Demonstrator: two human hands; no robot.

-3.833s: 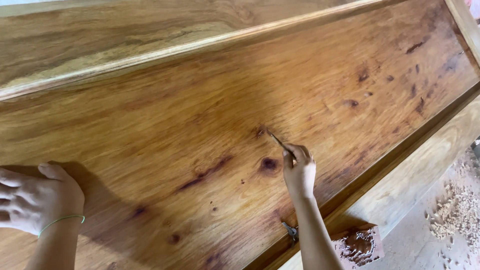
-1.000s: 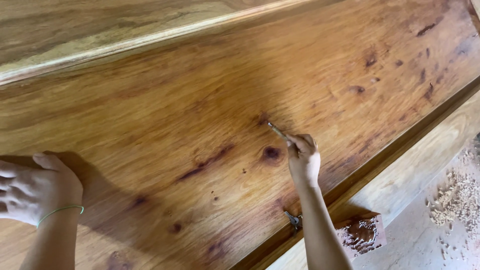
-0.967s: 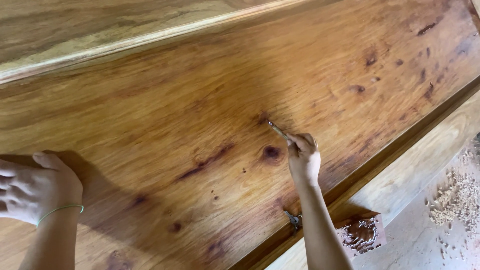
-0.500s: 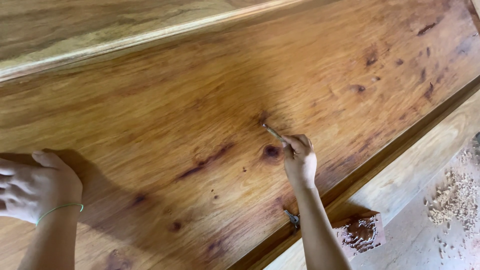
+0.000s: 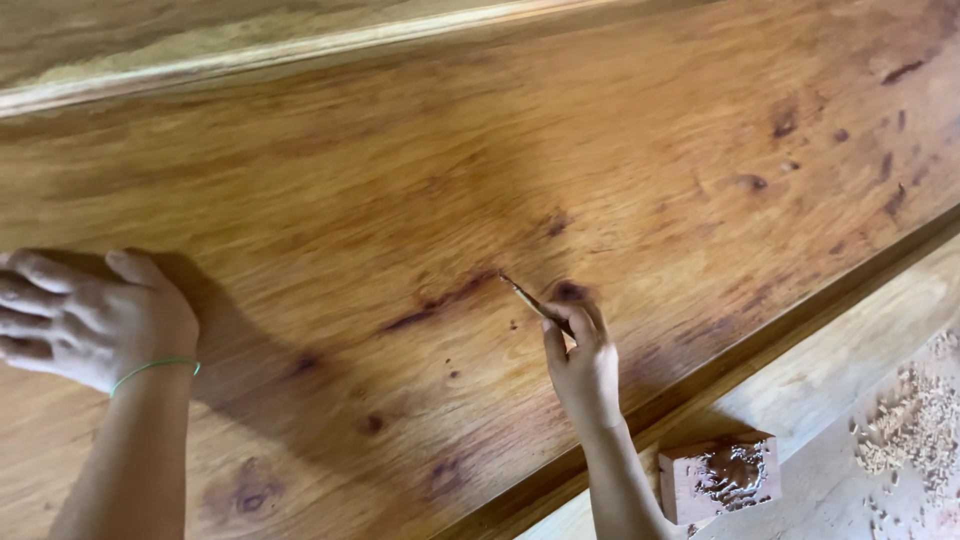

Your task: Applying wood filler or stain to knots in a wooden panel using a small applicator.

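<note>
Near six o'clock on the broad, glossy reddish-brown wooden panel, the right hand pinches a thin pointed stick; since a moment ago its tip has moved off the dark knot toward ten o'clock, suggesting the filling work is spreading along the grain. At nine o'clock the left hand stays spread flat, bracing; a small carved wooden block sits at five o'clock.

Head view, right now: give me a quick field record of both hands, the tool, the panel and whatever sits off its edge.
left hand: flat on the wooden panel, fingers spread, thin green band at the wrist
right hand: pinching a thin stick-like tool
tool tip: on or just above the panel, near a dark streak; contact unclear
panel: large, glossy, orange-brown grain with dark knots, raised border strips
small wooden block: beside the panel's lower edge, rough reddish paste on top
wood shavings: scattered at lower right
</note>
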